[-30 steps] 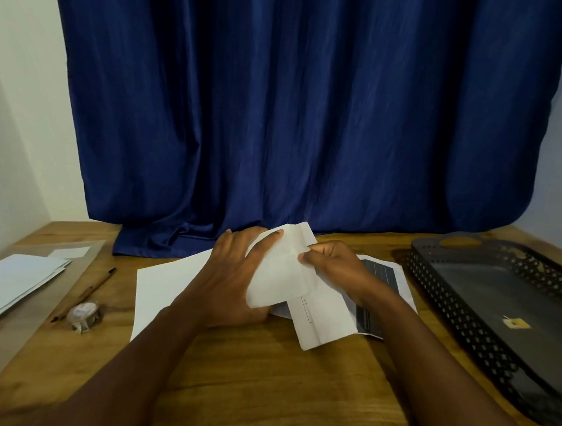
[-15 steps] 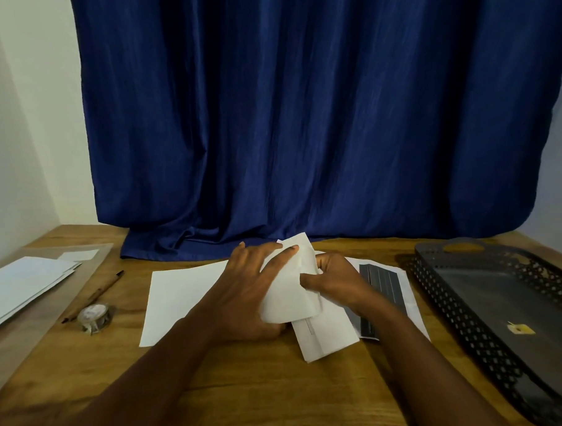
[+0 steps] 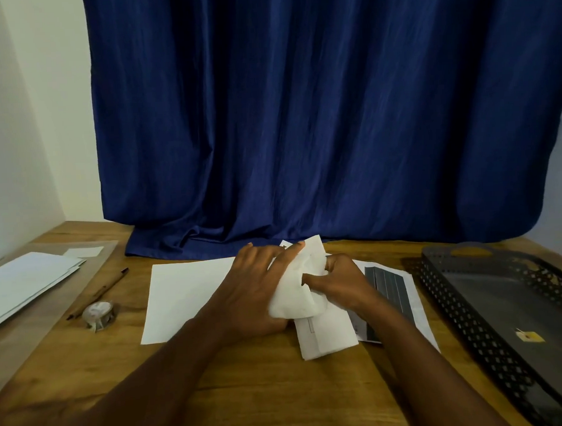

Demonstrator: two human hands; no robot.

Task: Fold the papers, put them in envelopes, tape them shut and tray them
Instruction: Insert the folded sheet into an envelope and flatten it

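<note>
Here, both hands work a folded paper (image 3: 293, 296) at mid-table.
The left hand (image 3: 257, 294) grasps its left side, fingers curled over the top; the right hand (image 3: 337, 282) pinches its right edge above an envelope (image 3: 327, 334). The black tray (image 3: 444, 289) sits to the right.

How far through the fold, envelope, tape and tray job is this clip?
Early. Done: nothing in the tray. In hand: left hand and right hand hold the folded paper over an envelope. Left: taping with the tape roll, traying, the flat sheet.
</note>
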